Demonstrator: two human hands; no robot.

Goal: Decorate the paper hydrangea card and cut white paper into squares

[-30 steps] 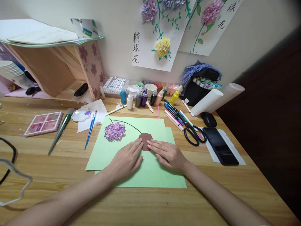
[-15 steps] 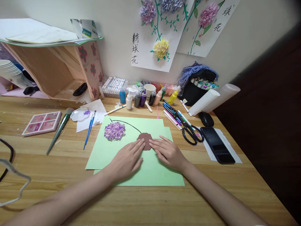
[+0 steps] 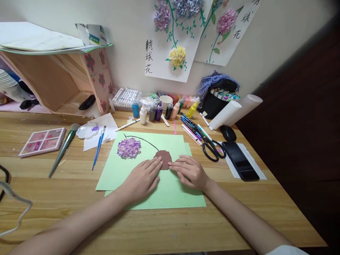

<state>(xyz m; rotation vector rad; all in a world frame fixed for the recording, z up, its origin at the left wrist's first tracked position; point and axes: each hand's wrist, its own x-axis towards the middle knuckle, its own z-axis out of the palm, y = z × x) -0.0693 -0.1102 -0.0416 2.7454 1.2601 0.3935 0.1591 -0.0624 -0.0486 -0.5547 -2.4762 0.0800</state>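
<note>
A brown paper cutout [image 3: 164, 157] lies on a light green sheet [image 3: 124, 173] on the wooden desk. My left hand [image 3: 142, 178] lies flat on the sheet, fingers stretched out, with its fingertips on the cutout's left edge. My right hand [image 3: 188, 171] rests palm down with fingers slightly curled, its fingertips touching the cutout's lower right edge. A purple paper flower [image 3: 129, 147] with a thin black stem line is stuck on the sheet to the upper left.
Black scissors [image 3: 211, 148], coloured pens [image 3: 191, 126] and a black phone [image 3: 240, 161] lie to the right. Paint bottles [image 3: 151, 111] line the back. Blue brushes [image 3: 97, 147], a palette [image 3: 86, 130] and a pink box [image 3: 42, 141] sit to the left. A wooden shelf [image 3: 61, 81] stands at back left.
The view has shifted slightly, so everything sits a little further left. My right hand's fingers have curled a little at the cutout's edge. My left hand stays flat.
</note>
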